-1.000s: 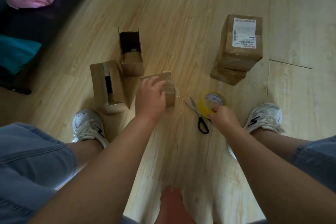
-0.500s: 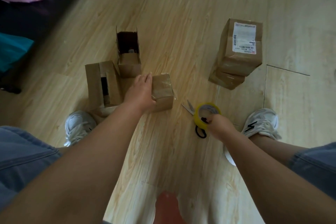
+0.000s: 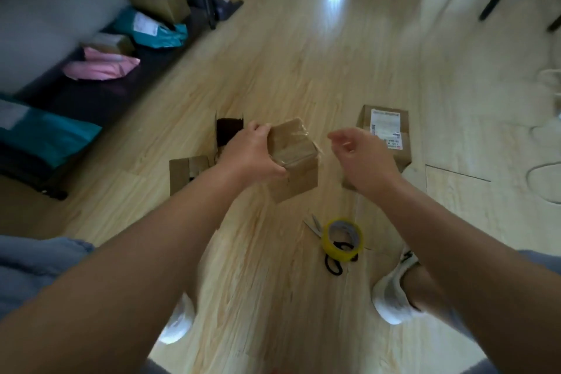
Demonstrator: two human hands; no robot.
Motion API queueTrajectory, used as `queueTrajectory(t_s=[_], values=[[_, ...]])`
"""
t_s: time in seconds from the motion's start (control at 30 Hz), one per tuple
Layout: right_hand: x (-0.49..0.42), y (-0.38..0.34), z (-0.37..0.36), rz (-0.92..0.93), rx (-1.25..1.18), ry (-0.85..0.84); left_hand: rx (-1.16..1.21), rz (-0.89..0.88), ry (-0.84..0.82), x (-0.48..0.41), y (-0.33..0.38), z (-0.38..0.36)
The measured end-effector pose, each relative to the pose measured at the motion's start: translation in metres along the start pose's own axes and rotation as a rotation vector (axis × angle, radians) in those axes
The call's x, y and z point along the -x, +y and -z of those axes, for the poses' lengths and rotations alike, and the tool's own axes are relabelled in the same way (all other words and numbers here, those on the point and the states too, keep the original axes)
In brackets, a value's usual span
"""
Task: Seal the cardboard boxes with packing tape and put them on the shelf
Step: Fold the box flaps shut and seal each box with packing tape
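where clear tape shines across its top, the small brown box [image 3: 293, 143] is plain cardboard, held up over the floor [image 3: 258, 276] in front of the person. motion blur softens its edges, and the left grip [image 3: 250, 152] covers its left end and part of an open box [image 3: 227, 130] behind. that grip clasps the small box, fingers and thumb curled round it; the right grip [image 3: 361, 155] hangs loose just beside it, holding nothing.

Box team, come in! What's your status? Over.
Left hand grips small taped brown cardboard box. Right hand open, empty. Yellow tape roll lies on black-handled scissors.
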State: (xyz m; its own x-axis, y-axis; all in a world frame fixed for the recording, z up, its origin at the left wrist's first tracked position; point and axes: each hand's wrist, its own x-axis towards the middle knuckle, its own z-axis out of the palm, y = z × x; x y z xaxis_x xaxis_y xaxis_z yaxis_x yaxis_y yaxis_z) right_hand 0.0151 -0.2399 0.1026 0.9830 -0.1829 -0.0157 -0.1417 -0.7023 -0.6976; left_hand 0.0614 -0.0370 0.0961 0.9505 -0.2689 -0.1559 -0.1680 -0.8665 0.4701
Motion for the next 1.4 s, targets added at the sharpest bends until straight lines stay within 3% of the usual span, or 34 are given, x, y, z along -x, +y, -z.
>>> queueTrajectory(t_s=[0.43, 0.6, 0.93, 1.23, 1.4], values=[[-0.022, -0.113, 0.111, 0.320, -0.080, -0.041, 0.114, -0.088, 0.122, 0.010, 0.049, 0.136], [-0.031, -0.108, 0.109, 0.268, -0.183, 0.017, 0.225, -0.055, 0.153, 0.001, 0.055, 0.138], [-0.029, -0.108, 0.107, 0.291, -0.229, -0.128, 0.197, -0.073, 0.148, 0.001, 0.056, 0.141], [-0.033, -0.107, 0.095, 0.221, -0.350, 0.067, 0.225, 0.015, 0.155, 0.000, 0.066, 0.142], [-0.030, -0.112, 0.089, 0.057, -0.639, 0.162, 0.377, 0.106, 0.066, 0.005, 0.073, 0.139]])
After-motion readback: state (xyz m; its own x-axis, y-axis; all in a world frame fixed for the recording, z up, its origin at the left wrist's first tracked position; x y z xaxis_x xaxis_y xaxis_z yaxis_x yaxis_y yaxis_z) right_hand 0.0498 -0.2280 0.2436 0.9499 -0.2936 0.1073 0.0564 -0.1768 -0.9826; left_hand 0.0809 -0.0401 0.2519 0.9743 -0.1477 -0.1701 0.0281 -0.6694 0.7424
